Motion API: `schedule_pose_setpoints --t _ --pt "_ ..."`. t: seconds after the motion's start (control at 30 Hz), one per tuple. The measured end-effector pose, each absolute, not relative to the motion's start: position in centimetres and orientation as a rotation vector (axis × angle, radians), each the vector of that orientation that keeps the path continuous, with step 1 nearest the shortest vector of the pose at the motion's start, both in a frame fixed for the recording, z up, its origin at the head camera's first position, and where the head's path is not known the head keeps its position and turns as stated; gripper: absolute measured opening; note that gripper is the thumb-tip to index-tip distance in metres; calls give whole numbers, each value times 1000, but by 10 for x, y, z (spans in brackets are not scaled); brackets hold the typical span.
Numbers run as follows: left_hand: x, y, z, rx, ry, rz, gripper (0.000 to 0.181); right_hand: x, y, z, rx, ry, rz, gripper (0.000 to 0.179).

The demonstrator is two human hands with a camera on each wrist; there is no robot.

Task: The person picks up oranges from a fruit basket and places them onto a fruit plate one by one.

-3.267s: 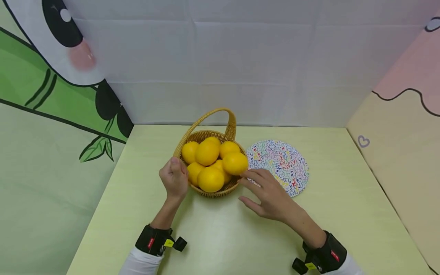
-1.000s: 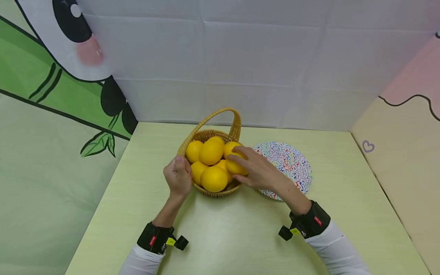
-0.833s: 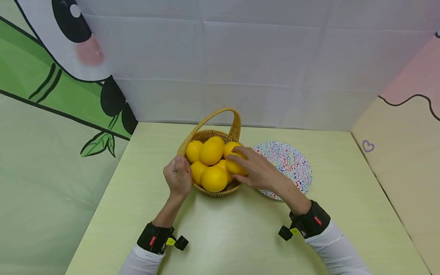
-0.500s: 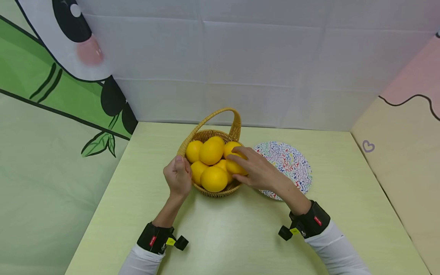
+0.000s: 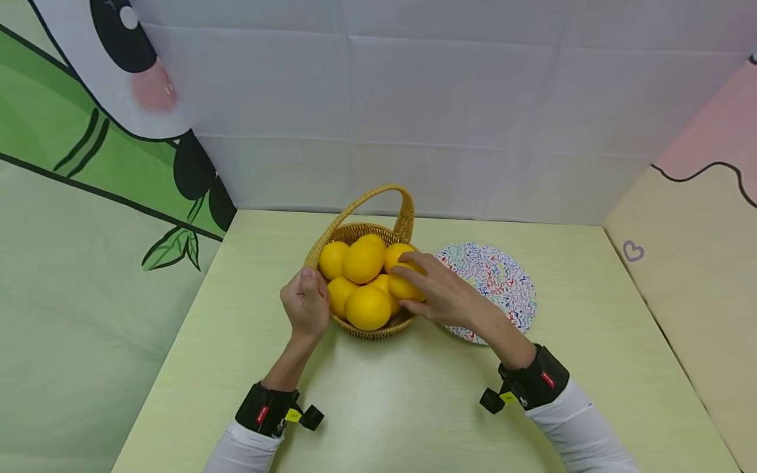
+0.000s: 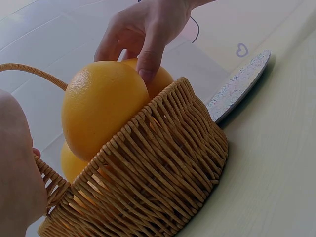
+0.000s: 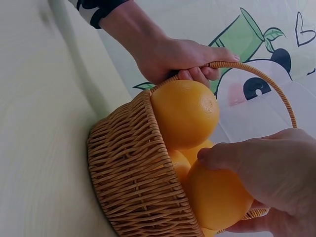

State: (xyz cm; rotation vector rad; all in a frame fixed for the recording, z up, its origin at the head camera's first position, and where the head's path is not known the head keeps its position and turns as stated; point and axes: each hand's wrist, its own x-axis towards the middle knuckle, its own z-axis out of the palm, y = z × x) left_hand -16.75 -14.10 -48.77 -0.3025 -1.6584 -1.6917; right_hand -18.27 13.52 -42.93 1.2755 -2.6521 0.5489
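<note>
A wicker basket with a tall arched handle stands on the table, filled with several oranges. My left hand grips the handle low on its left side, as the right wrist view also shows. My right hand holds an orange at the basket's right side, thumb on the near face and fingers over the top. That orange still sits among the others, level with the rim. In the left wrist view a nearer orange partly hides it.
A round, flat disc with multicoloured squiggles lies on the table right of the basket, partly under my right forearm. Behind the pale table stands a grey cloth wall, with printed panels at both sides.
Since the oldest frame my right hand has moved up and left from beside the basket and taken hold of the right-hand orange. Over the last second both hands have stayed still.
</note>
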Motion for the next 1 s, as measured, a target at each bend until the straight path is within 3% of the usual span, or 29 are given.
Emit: schedule_pose_setpoints --t 0.8,1.0 --pt "-166 -141 -485 -302 -1655 -1692 59 -185 142 -410 1309 -2512 610 59" --pt "-174 -133 -489 -284 -1657 -1656 60 -201 164 -417 1296 -2478 647 60"
